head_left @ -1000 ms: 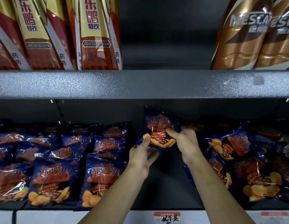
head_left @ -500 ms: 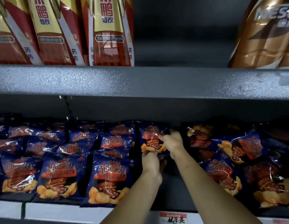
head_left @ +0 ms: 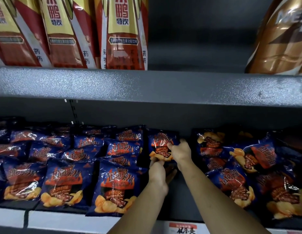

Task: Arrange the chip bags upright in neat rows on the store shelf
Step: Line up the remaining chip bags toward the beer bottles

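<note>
Both hands grip one chip bag upright at the shelf's back: right hand pinching its 3 o'clock edge, left hand closed on its bottom edge.

My right hand and left hand both grip one upright chip bag at the lower shelf rear.

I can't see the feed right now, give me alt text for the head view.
Both hands, the left hand low and the right hand at its side, hold one dark blue chip bag upright at the back of the lower shelf, in the bare gap between neat rows of chip bags and a jumbled pile.
</note>
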The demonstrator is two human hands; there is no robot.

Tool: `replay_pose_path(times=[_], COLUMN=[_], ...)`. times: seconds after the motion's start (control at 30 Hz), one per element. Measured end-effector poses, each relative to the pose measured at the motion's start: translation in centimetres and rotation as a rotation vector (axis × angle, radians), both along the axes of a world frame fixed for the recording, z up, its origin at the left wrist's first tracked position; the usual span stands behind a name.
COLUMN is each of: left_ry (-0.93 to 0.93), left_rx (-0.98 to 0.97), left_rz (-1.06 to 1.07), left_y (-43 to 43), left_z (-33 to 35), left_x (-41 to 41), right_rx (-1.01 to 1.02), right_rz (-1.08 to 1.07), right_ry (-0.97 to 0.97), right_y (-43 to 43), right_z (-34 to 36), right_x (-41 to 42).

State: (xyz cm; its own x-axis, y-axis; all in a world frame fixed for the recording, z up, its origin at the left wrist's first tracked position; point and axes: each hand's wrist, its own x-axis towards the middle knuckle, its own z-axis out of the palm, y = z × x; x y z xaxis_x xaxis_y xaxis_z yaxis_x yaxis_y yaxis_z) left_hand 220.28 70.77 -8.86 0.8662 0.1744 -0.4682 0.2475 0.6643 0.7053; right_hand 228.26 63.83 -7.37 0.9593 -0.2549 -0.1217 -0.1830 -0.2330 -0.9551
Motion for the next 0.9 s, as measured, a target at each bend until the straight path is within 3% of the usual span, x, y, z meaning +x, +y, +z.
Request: replay_pose_path(times=[0.3, 0.43, 0.57, 0.9], left_ry=[-0.008, -0.103, -0.198, -0.344], left_rx=[0.01, 0.105, 0.139, 0.28], left_rz=[-0.014, 0.01, 0.004, -0.113], left_y=[-0.8, -0.4, -0.2, -1.4], left_z=[0.9, 2.5, 4.1, 6.0], left_x=[-1.1, -1.3, -1.7, -2.5], right_rx=[0.098, 0.304, 0.383, 0.35], right_rz=[-0.118, -0.117, -0.078, -0.085], right_ry=[-0.337, -0.363, -0.403, -0.459], right_y=[-0.5, -1.3, -2.0, -5.5], right_z=[3.1, 5.2, 6.8, 7.9], right_x=[-1.6, -2.9, -4.3, -8.0])
